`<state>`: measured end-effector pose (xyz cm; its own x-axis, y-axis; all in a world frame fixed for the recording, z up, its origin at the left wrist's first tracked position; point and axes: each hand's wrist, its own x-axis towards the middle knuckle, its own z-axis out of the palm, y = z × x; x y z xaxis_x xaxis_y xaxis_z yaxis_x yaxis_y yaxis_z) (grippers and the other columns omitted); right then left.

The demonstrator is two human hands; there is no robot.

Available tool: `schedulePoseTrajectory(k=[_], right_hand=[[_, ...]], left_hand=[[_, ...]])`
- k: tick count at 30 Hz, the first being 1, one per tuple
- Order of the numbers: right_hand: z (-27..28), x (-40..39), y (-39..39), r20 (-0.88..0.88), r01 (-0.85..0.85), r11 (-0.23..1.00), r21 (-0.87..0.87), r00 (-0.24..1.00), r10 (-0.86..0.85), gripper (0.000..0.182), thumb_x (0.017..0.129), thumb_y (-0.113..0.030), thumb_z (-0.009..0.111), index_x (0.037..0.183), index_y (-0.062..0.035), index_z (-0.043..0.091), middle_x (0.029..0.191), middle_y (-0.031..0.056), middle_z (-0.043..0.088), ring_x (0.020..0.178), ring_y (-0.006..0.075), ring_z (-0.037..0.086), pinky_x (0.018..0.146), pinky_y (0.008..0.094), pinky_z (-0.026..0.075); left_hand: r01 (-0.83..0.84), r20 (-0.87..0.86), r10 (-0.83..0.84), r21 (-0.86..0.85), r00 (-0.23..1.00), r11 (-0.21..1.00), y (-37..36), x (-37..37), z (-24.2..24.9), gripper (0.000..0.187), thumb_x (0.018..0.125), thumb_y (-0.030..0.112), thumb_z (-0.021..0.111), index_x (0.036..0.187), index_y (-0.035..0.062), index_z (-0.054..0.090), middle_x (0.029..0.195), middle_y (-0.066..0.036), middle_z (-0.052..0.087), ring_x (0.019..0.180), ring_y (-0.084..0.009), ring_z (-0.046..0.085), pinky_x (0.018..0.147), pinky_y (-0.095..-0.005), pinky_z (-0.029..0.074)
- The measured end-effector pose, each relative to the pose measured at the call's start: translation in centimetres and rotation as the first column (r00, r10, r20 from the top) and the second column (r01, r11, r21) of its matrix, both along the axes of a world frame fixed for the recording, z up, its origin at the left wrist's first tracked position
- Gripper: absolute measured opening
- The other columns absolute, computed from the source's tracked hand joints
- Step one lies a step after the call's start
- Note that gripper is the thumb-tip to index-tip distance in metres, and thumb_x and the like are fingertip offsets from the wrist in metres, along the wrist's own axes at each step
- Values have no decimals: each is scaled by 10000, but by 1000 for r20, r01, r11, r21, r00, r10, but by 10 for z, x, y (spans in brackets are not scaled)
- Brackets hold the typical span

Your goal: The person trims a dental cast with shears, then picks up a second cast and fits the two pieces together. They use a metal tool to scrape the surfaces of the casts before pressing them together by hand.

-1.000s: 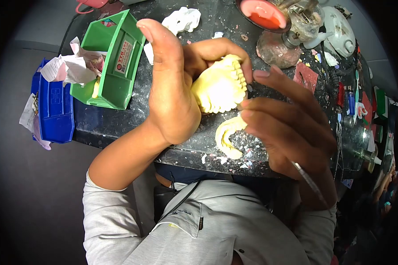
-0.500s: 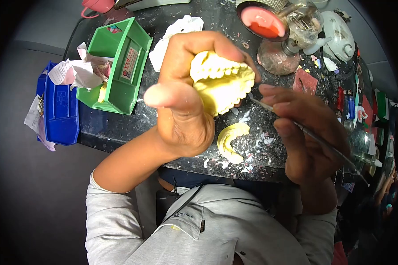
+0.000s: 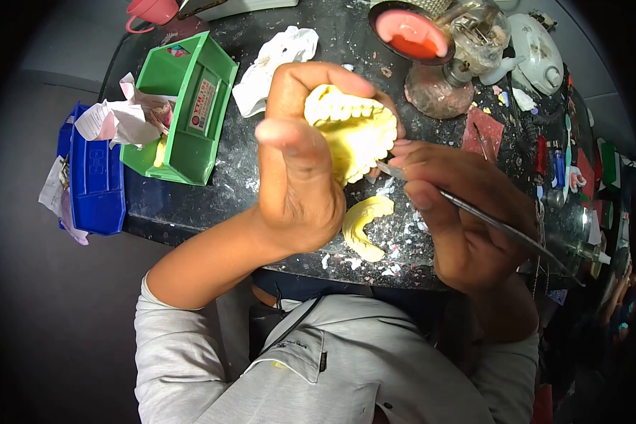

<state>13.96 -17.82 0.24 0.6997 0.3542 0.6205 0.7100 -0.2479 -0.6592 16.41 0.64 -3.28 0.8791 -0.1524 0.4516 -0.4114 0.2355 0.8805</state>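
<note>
Left hand grips yellow cast — fingers partly hidden; right hand pinches metal tool.

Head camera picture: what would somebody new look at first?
Probably the bright yellow tooth model, shining in the left hand near the middle. Next, the thin metal tool in the right hand, its tip close to the model's edge. Then the green bin on the dark table's left side.
</note>
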Motion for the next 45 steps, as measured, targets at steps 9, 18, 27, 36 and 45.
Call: schedulePoseTrajectory(k=[9,18,27,36,45], right_hand=[[-6,-2,1,-106,0,989,148,994,16,98,946,23,646,994,102,679,966,221,729,901,302,735,855,404,599],[0,-4,3,-141,14,997,78,990,-3,84,932,23,663,978,88,688,954,210,734,901,292,733,838,390,592],[-3,-5,7,-62,23,1000,-11,998,-23,91,890,34,715,975,66,704,945,189,739,883,301,730,799,385,584],[-6,-7,5,-163,8,993,117,987,11,83,946,16,657,1000,76,675,943,222,730,860,265,718,791,361,572],[-10,-5,8,-121,6,989,145,993,12,74,962,15,633,993,76,663,938,226,727,857,259,717,790,354,573]], left_hand=[[49,-272,-104,-204,957,978,-2,-2,10,766,1001,699,87,1162,41,444,877,-152,662,640,-133,573,592,-246,483],[-9,-233,-16,-102,972,995,-4,-4,10,755,1011,683,79,1147,40,450,857,-137,666,641,-121,575,586,-235,474],[57,-348,-87,-97,934,994,0,-4,8,853,949,783,61,1156,54,455,878,-226,654,693,-227,611,613,-289,492],[6,-364,-21,-41,931,999,-2,-3,10,845,953,782,65,1128,64,474,868,-205,667,669,-201,612,567,-267,461],[4,-353,-11,-19,936,1000,-1,-4,13,838,954,782,75,1125,64,472,854,-181,666,660,-177,603,540,-250,435]])
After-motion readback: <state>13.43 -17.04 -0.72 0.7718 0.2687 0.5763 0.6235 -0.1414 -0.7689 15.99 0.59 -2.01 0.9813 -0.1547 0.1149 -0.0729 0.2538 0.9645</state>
